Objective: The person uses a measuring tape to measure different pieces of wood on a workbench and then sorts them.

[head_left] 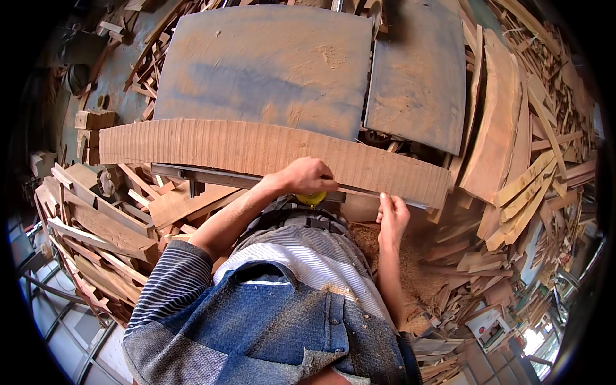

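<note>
The left arm reaches up and inward with a bent elbow, so the left hand (pixel 303 176) lies back upward at the near edge of a long rough-sawn plank (pixel 256 149). Its fingers are curled in narrowly; a yellow rounded thing (pixel 312 198) shows just below them, and I cannot tell whether they grip it. The right forearm comes almost straight up, bringing the right hand (pixel 393 218) to the same edge, with thumb and forefinger drawn close together; whether they pinch anything is unclear. A thin strip (pixel 357 191) runs between the two hands. The plank spans both sides of the fingers, and beyond them it lies along a dusty metal desk (pixel 256 70). Well to the right and nearer the body than the fingers sits a white boxy thing (pixel 491 326), its contents too small to tell.
</note>
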`<state>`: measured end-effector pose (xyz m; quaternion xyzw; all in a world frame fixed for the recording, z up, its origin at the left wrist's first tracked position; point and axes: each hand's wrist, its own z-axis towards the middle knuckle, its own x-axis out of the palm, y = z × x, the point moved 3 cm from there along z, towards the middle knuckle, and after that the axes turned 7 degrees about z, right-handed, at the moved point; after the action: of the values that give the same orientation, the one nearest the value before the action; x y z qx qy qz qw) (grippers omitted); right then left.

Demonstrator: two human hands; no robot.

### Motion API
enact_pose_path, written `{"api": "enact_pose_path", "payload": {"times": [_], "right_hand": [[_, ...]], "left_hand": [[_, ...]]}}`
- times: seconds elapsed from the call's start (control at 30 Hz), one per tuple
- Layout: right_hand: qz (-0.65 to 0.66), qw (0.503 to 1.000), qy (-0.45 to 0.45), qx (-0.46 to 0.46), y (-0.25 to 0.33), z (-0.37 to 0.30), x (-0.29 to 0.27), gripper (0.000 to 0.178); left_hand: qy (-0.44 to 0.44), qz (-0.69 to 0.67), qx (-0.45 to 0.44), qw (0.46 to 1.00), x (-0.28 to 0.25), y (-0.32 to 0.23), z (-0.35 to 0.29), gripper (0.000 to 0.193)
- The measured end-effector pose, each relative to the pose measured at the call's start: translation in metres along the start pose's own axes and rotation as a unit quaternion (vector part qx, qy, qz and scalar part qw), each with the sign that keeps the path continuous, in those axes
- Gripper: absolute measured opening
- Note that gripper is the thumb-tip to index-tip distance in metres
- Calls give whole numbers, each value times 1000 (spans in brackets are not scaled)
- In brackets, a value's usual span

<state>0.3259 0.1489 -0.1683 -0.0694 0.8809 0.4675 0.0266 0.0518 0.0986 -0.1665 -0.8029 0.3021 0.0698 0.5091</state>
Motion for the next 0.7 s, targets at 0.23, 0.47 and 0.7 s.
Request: {"api": "enact_pose_path", "payload": {"times": [0.23, 0.47, 0.7], "right_hand": [[95, 994, 50, 13, -16, -24, -9, 20], [182, 976, -29, 117, -73, 13, -28, 19], [282, 940, -13, 193, -115, 53, -35, 22]], "left_hand": [[43, -11, 3, 999, 27, -20, 8, 33], [-132, -165, -200, 957, -12, 68, -58, 44], [-256, -312, -322, 857, -12, 161, -168, 24]]}}
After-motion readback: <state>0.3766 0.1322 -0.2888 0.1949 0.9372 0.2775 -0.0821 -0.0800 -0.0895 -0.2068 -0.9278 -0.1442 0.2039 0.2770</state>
